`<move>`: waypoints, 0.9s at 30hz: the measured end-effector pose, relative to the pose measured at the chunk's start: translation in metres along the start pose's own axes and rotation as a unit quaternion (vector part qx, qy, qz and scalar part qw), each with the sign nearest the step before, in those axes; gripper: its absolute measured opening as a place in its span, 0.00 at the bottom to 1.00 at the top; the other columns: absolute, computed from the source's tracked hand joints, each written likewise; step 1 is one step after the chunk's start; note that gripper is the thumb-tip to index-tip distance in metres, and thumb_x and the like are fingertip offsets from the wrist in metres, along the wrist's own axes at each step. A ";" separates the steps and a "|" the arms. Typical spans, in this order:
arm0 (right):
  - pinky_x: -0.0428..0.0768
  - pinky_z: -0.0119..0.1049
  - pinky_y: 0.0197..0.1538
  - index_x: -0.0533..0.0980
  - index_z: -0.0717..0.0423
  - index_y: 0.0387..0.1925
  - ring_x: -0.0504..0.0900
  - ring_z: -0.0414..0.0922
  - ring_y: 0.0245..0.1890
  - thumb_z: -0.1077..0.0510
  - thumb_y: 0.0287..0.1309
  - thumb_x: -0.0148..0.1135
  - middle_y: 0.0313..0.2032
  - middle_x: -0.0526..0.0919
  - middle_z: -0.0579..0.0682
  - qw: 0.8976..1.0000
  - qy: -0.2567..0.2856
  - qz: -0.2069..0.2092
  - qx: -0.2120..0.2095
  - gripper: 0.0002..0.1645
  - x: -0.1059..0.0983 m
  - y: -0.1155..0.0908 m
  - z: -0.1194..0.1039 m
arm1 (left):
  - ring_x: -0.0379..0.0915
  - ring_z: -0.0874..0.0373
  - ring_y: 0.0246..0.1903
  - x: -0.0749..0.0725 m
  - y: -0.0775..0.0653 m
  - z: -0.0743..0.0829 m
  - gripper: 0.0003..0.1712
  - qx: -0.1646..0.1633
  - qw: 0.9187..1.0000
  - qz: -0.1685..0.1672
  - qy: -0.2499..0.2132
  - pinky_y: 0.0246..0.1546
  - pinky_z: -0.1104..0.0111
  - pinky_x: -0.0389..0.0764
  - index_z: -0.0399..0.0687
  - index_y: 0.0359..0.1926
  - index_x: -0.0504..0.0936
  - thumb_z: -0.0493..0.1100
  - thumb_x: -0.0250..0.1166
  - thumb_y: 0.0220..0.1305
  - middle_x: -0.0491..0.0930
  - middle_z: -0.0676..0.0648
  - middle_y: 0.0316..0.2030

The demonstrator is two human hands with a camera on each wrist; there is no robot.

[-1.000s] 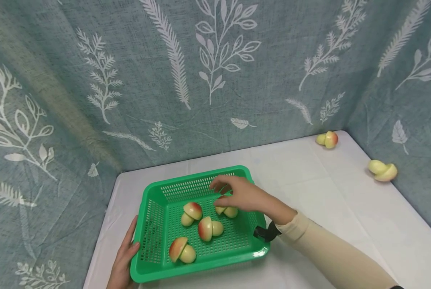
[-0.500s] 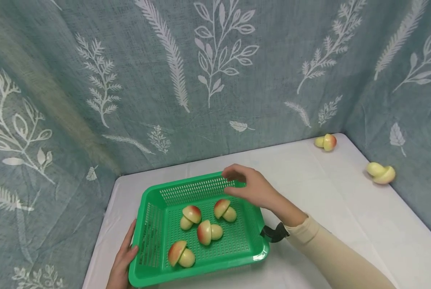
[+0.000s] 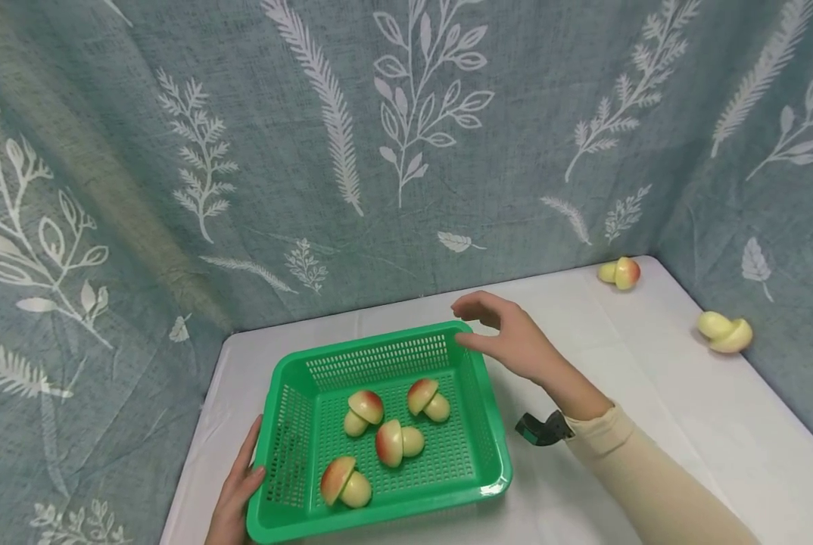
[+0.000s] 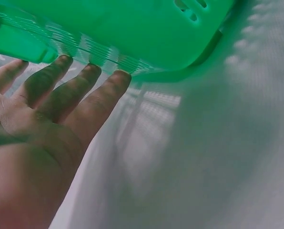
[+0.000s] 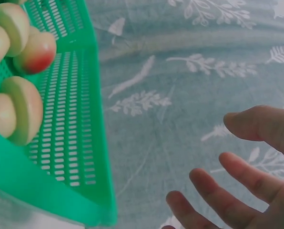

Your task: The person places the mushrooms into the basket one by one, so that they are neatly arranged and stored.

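My left hand (image 3: pixel 238 488) rests against the outer left side of a green plastic basket (image 3: pixel 491 424), its thumb at the rim. In the left wrist view its straight fingers (image 4: pixel 101 102) touch the slotted wall from outside. Several toy mushrooms lie in the basket, among them one mushroom (image 3: pixel 428 400) on the right, one (image 3: pixel 398 443) in the middle and one (image 3: pixel 345 483) near the front. My right hand (image 3: pixel 509 333) hovers by the back right corner of the basket, fingers loosely bent and apart from the thumb, holding nothing.
Two more toy mushrooms lie on the white tablecloth (image 3: pixel 624 363) to the right: a red-tinged mushroom (image 3: pixel 621 273) at the back corner and a paler mushroom (image 3: pixel 724 331) by the right edge. A leaf-patterned curtain (image 3: pixel 379 250) stands behind and along both sides.
My right hand has moved right and back, from over the right mushroom in the basket to the back right corner. The left hand and the basket have stayed in place.
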State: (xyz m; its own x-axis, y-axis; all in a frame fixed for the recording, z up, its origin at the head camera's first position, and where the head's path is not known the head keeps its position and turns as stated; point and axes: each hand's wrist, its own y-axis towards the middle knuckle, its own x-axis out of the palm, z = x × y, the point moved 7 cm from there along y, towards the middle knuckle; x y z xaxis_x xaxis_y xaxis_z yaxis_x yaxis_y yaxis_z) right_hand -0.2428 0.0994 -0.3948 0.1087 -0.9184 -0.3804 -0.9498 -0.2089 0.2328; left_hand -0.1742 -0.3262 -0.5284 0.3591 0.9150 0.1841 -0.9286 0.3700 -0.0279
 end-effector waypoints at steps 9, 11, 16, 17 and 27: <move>0.72 0.58 0.73 0.79 0.56 0.66 0.79 0.57 0.67 0.59 0.72 0.73 0.63 0.82 0.57 1.000 0.016 0.015 0.004 0.25 -0.010 -0.003 0.008 | 0.66 0.70 0.71 0.001 -0.001 -0.001 0.39 0.004 1.000 0.012 0.013 0.64 0.63 0.77 0.63 0.89 0.30 0.46 0.39 0.90 0.53 0.60 0.77; 0.72 0.59 0.72 0.79 0.56 0.66 0.79 0.57 0.67 0.58 0.72 0.73 0.63 0.82 0.56 1.000 0.017 0.014 0.007 0.25 -0.011 -0.003 0.011 | 0.65 0.70 0.71 0.002 -0.002 -0.002 0.39 0.003 1.000 0.012 0.011 0.64 0.64 0.77 0.63 0.89 0.30 0.46 0.39 0.90 0.53 0.61 0.77; 0.73 0.58 0.72 0.79 0.56 0.66 0.80 0.56 0.66 0.58 0.71 0.73 0.63 0.82 0.57 1.000 0.011 0.021 0.011 0.25 -0.017 -0.004 0.016 | 0.64 0.70 0.71 0.002 -0.003 -0.003 0.39 0.003 1.000 0.011 0.010 0.65 0.64 0.76 0.63 0.89 0.30 0.46 0.38 0.90 0.48 0.55 0.81; 0.73 0.57 0.72 0.79 0.56 0.66 0.80 0.56 0.66 0.58 0.71 0.73 0.63 0.82 0.57 1.000 0.010 0.024 0.012 0.25 -0.019 -0.004 0.016 | 0.64 0.71 0.71 0.003 -0.003 -0.003 0.39 0.004 1.000 0.012 0.011 0.65 0.65 0.76 0.63 0.89 0.30 0.46 0.38 0.90 0.46 0.53 0.83; 0.72 0.57 0.73 0.75 0.56 0.71 0.80 0.57 0.66 0.59 0.72 0.72 0.63 0.82 0.60 0.999 0.010 0.042 0.025 0.30 -0.032 -0.009 0.027 | 0.63 0.70 0.72 0.004 -0.003 -0.003 0.38 0.012 1.000 0.003 0.006 0.65 0.64 0.76 0.64 0.89 0.30 0.45 0.37 0.90 0.47 0.55 0.82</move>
State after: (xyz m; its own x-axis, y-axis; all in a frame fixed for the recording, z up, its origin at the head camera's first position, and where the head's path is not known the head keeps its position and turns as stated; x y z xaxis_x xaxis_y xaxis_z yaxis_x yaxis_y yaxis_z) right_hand -0.2459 0.1398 -0.4085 0.0330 -0.9386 -0.3434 -0.9693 -0.1139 0.2181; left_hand -0.1695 -0.3232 -0.5301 0.3551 0.9187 0.1727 -0.9324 0.3613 -0.0047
